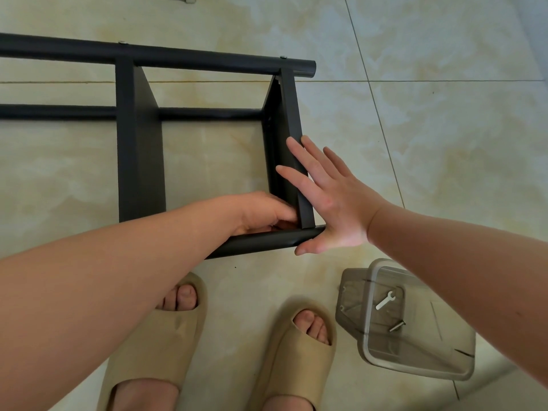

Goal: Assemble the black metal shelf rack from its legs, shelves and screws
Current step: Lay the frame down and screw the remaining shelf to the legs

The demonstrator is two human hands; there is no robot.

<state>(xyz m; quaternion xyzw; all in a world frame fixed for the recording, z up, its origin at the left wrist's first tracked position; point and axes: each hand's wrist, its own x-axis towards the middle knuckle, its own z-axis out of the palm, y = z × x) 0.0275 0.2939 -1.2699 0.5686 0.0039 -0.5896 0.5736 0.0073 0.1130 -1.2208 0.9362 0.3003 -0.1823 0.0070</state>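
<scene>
The black metal rack [139,143] lies on its side on the tiled floor, with two shelves joined to round legs. The far leg [207,59] runs across the top, and two screw heads show on it. The near leg [261,240] lies under my hands. My left hand [264,213] reaches inside the corner where the right shelf [292,123] meets the near leg, fingers curled there; what they hold is hidden. My right hand [329,197] is flat with fingers spread against the outer face of that shelf, thumb by the near leg's end.
A clear plastic box [415,360] stands at the lower right under my right forearm, holding a small flat wrench [385,300] and a screw [396,325]. My feet in beige slippers [154,342] are just below the rack.
</scene>
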